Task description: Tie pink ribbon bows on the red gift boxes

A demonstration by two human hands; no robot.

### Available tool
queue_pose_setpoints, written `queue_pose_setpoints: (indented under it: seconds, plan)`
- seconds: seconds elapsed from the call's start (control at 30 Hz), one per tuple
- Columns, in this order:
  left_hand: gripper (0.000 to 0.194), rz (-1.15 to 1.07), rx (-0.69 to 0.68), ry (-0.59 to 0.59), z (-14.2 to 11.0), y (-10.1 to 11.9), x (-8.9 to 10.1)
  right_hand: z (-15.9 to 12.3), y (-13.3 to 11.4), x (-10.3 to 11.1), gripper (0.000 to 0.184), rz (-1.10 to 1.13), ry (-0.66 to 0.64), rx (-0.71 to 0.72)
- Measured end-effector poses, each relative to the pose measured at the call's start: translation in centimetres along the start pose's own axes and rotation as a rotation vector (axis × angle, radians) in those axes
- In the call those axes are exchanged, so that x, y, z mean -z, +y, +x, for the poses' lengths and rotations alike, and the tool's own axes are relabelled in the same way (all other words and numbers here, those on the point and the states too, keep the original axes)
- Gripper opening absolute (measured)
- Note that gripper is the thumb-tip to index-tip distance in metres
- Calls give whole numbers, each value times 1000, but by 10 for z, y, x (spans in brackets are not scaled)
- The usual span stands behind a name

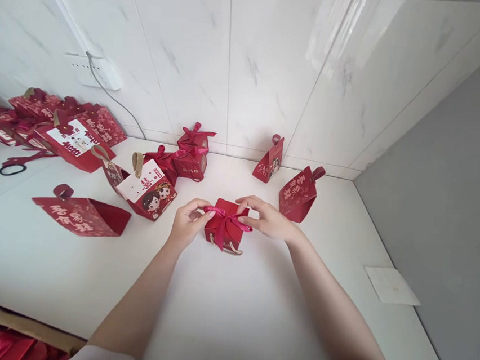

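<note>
Two hands meet on one small red box (225, 232) mid-surface (231, 315). Left hand (187, 223) pinches its pink ribbon bow (225, 219) from 9 o'clock; right hand (268, 219) pinches from 3 o'clock. Bow runs left-right, both equally near.

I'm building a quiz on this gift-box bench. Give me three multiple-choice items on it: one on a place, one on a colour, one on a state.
1. Where does the small red box between the hands stand?
A. on the white table
B. on a shelf
C. in a drawer

2. What colour is the ribbon on that box?
A. pink
B. green
C. white

3. How do the hands meet that ribbon?
A. both lie flat on the table
B. left hand and right hand each pinch an end
C. only one hand touches it

Answers: 1 A, the box sits on the table top. 2 A, the bow is bright pink against the red. 3 B, fingertips of both hands grip the bow's loops at either side.
</note>
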State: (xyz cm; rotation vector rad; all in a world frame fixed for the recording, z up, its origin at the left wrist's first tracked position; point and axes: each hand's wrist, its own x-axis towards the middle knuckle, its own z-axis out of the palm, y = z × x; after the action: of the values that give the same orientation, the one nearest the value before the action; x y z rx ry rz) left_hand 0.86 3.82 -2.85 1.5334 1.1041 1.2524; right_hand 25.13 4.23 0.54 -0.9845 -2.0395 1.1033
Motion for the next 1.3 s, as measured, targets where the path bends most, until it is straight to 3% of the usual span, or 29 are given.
queue_pose_setpoints:
  seconds: [0.23, 0.43, 0.6, 0.77, 0.83, 0.9, 0.93, 1.07, 1.17, 1.3]
  plan:
    - [10, 49, -46, 127, -4, -1, -4, -1, 0, -5, 12, 56, 27, -52]
    - [24, 61, 9, 169, -3, -3, -5, -1, -5, -5, 10, 18, 88, -93]
    - [19, 90, -93, 6, -4, 4, -4, -1, -12, -4, 14, -24, 109, -115]
    - [27, 110, -43, -30, -3, 4, 2, -2, -16, -7, 15, -32, 99, -164]
    - [12, 68, -53, -144, -2, 6, 8, -2, -16, -8, 15, -28, 95, -160]
    - [25, 26, -105, -290, -2, 12, 10, -3, -17, -9, 14, -37, 90, -149]
    - [31, 38, -141, -303, -3, 16, 9, -3, -18, -10, 14, -47, 90, -139]
    - [25, 453, -255, -19, -18, 36, -12, -4, -19, -12, 15, -90, 92, -111]
    - [19, 725, -296, 14, -27, 41, -30, -4, -21, -12, 15, -94, 90, -105]
    - [9, 745, -236, 39, -28, 31, -40, -4, -20, -12, 14, -99, 75, -79]
